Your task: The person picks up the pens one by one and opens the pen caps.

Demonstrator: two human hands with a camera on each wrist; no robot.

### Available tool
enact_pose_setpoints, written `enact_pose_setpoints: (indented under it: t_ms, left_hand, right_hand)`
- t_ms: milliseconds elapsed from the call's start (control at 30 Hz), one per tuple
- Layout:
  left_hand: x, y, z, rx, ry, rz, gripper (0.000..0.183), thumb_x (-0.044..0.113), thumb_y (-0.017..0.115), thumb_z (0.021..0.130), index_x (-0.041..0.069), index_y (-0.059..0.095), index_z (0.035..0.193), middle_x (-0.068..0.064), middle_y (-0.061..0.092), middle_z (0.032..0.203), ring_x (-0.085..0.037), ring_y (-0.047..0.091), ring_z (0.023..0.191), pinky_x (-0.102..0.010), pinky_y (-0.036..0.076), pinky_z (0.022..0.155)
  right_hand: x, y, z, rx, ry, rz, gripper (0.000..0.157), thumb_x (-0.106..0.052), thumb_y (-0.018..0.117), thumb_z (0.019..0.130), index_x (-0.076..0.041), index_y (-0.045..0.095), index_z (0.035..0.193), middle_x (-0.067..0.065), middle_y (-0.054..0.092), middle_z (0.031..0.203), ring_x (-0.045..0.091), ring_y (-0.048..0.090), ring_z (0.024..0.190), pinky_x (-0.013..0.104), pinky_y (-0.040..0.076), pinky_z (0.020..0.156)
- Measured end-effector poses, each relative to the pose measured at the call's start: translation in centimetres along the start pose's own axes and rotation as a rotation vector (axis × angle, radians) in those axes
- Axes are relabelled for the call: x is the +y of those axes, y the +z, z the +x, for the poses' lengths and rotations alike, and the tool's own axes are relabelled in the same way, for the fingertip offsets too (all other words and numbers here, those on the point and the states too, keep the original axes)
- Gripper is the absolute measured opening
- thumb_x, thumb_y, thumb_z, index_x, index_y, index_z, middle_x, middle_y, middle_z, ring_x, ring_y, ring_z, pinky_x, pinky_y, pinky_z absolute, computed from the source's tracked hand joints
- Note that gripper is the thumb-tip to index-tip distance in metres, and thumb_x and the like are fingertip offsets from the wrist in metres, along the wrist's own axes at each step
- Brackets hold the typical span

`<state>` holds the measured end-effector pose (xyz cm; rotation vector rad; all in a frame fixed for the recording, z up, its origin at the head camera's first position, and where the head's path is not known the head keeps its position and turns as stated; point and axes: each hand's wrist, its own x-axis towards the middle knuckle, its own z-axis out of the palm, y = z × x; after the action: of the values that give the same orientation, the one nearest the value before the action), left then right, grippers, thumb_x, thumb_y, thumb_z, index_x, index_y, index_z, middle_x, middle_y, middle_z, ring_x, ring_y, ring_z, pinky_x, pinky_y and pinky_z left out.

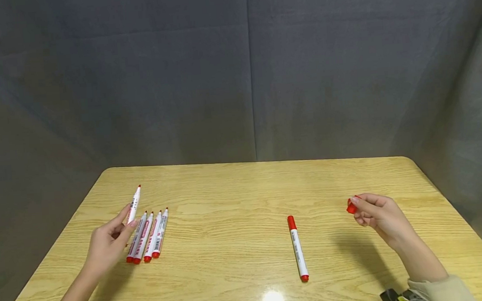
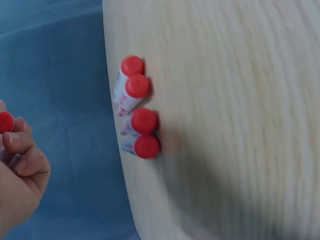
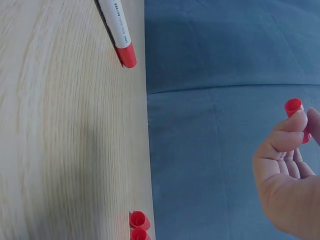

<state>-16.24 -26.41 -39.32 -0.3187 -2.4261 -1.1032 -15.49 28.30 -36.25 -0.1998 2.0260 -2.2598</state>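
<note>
My left hand (image 1: 105,241) holds an uncapped white marker (image 1: 133,205) between thumb and fingers, its red tip pointing up and away. Beside and partly behind that hand, several uncapped markers (image 1: 150,237) lie side by side on the table, tips toward the far edge. Their red end plugs (image 2: 144,121) face the camera in the left wrist view. With thumb and fingertips my right hand (image 1: 384,217) pinches a red marker cap (image 3: 293,105), whose hollow end shows in the right wrist view. Loose red caps (image 3: 139,220) are on the table below it in that view.
One capped red marker (image 1: 298,250) lies lengthwise on the wooden table (image 1: 228,208), left of my right hand. A dark grey curtain (image 1: 176,80) hangs behind the table's far edge and along both sides.
</note>
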Motion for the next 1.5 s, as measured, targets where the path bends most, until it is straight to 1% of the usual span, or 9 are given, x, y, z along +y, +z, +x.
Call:
enact_pose_setpoints:
  t_ms: [100, 333, 600, 733, 833, 1100, 1267, 1400, 1500]
  left_hand:
    - [-0.4, -0.2, -0.2, -0.018, -0.008, 0.023, 0.042, 0.005, 0.061, 0.086, -0.007, 0.051, 0.125, 0.005, 0.040, 0.052, -0.001, 0.031, 0.042, -0.021, 0.027, 0.034]
    - [-1.4, -0.6, -0.6, -0.072, -0.093, 0.036, 0.042, 0.009, 0.059, 0.089, -0.006, 0.049, 0.127, 0.003, 0.040, 0.051, -0.004, 0.034, 0.043, -0.023, 0.028, 0.036]
    - [-3.0, -0.9, -0.5, -0.163, -0.159, 0.099, 0.047, 0.017, 0.056, 0.091, -0.008, 0.045, 0.129, 0.003, 0.037, 0.050, -0.004, 0.029, 0.042, -0.023, 0.027, 0.036]
    - [-3.7, -0.9, -0.6, -0.222, -0.189, 0.103, 0.049, 0.022, 0.053, 0.093, -0.010, 0.043, 0.130, 0.001, 0.037, 0.049, -0.004, 0.026, 0.040, -0.023, 0.026, 0.034]
    - [-4.2, -0.8, -0.8, -0.247, -0.210, 0.109, 0.051, 0.025, 0.051, 0.094, -0.010, 0.042, 0.130, 0.001, 0.037, 0.049, -0.005, 0.026, 0.040, -0.024, 0.026, 0.034]
    - [-5.1, -1.0, -0.7, -0.287, -0.219, 0.170, 0.051, 0.026, 0.050, 0.094, -0.012, 0.044, 0.128, 0.002, 0.038, 0.049, -0.006, 0.027, 0.040, -0.023, 0.026, 0.035]
    - [-5.1, -0.9, -0.6, -0.324, -0.241, 0.198, 0.051, 0.025, 0.052, 0.094, -0.013, 0.044, 0.127, 0.002, 0.040, 0.050, -0.008, 0.031, 0.042, -0.023, 0.028, 0.037]
    - [-5.1, -0.6, -0.8, -0.357, -0.255, 0.211, 0.052, 0.024, 0.052, 0.093, -0.014, 0.043, 0.127, 0.003, 0.037, 0.050, -0.008, 0.032, 0.043, -0.023, 0.029, 0.039]
    - [-5.2, -0.4, -0.8, -0.366, -0.260, 0.223, 0.052, 0.024, 0.052, 0.093, -0.014, 0.043, 0.127, 0.003, 0.035, 0.052, -0.008, 0.031, 0.045, -0.022, 0.029, 0.039]
  right_hand:
    - [-0.1, -0.1, -0.1, -0.001, -0.002, 0.007, 0.019, -0.010, 0.052, 0.093, -0.010, 0.067, 0.081, -0.002, 0.061, 0.070, 0.007, 0.053, 0.058, 0.020, 0.046, 0.054]
    - [0.0, -0.1, -0.2, -0.011, -0.008, 0.025, 0.020, -0.008, 0.051, 0.093, -0.010, 0.067, 0.081, -0.002, 0.061, 0.070, 0.007, 0.053, 0.058, 0.019, 0.045, 0.053]
    - [-0.1, -0.3, -0.3, -0.015, -0.024, 0.012, 0.021, -0.008, 0.050, 0.093, -0.010, 0.067, 0.080, -0.002, 0.060, 0.068, 0.007, 0.052, 0.057, 0.018, 0.044, 0.051]
    - [-0.2, -0.4, -0.4, -0.007, -0.010, 0.014, 0.020, -0.009, 0.051, 0.093, -0.010, 0.067, 0.081, -0.002, 0.060, 0.070, 0.007, 0.053, 0.057, 0.018, 0.045, 0.052]
    - [-0.2, -0.5, -0.5, 0.002, 0.001, 0.020, 0.020, -0.009, 0.051, 0.093, -0.010, 0.066, 0.081, -0.002, 0.061, 0.071, 0.007, 0.054, 0.058, 0.018, 0.046, 0.052]
    - [0.0, -0.7, -0.6, 0.015, -0.001, 0.042, 0.022, -0.006, 0.049, 0.093, -0.010, 0.067, 0.080, -0.001, 0.060, 0.068, 0.008, 0.053, 0.057, 0.019, 0.045, 0.052]
    - [-0.1, -0.9, -0.7, 0.019, 0.002, 0.044, 0.023, -0.006, 0.049, 0.094, -0.010, 0.067, 0.079, -0.001, 0.060, 0.067, 0.008, 0.053, 0.057, 0.020, 0.046, 0.052]
    - [-0.2, -1.0, -0.8, 0.022, 0.002, 0.048, 0.023, -0.006, 0.050, 0.093, -0.010, 0.067, 0.079, -0.001, 0.060, 0.068, 0.008, 0.054, 0.058, 0.020, 0.046, 0.053]
    - [-0.3, -1.1, -0.9, 0.017, -0.003, 0.050, 0.023, -0.006, 0.050, 0.093, -0.009, 0.068, 0.080, -0.002, 0.061, 0.069, 0.008, 0.054, 0.058, 0.019, 0.046, 0.053]
